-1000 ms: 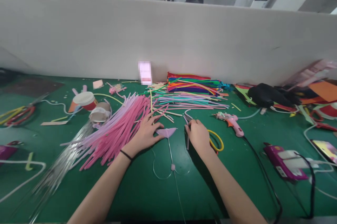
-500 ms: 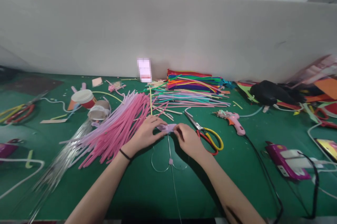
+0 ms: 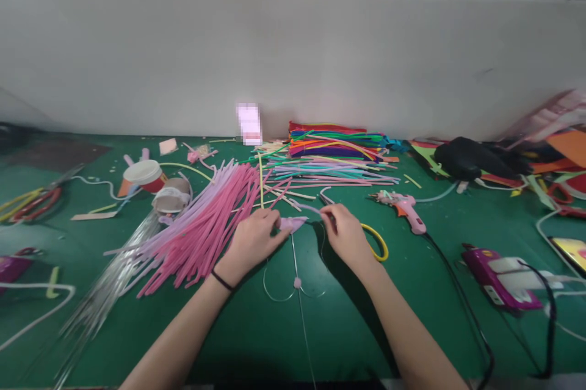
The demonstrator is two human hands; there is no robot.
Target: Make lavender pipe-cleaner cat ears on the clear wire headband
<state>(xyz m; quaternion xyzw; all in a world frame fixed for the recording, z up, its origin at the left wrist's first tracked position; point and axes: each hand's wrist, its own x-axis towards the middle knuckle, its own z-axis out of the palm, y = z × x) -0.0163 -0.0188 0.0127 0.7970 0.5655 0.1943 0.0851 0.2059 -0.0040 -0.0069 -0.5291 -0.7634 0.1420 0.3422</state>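
My left hand (image 3: pixel 256 238), fingers closed, pinches a small lilac pointed piece (image 3: pixel 293 224) that looks made of fuzzy stems. My right hand (image 3: pixel 347 232) is closed on a lilac pipe cleaner (image 3: pixel 307 209) whose free end points left, above the pointed piece. Below the hands a thin wire (image 3: pixel 300 314) runs toward the table's front edge. Wire loops spread to both sides of a small lilac bead-like knot (image 3: pixel 297 283) on it. Scissors with a yellow handle (image 3: pixel 381 243) lie under my right hand, mostly hidden by it.
Pink and lilac pipe cleaners (image 3: pixel 208 228) lie left, beside silvery wires (image 3: pixel 107 280) and a lidded cup (image 3: pixel 145 175). Multicoloured pipe cleaners (image 3: pixel 336 146) are stacked behind. A pink glue gun (image 3: pixel 407 210) with its cord and a purple box (image 3: pixel 497 280) lie right. A white partition (image 3: pixel 293 54) stands behind.
My right hand has moved right and slightly up, away from the lilac piece, drawing a lilac pipe cleaner. It now covers most of the scissors. My left hand keeps its pinch.
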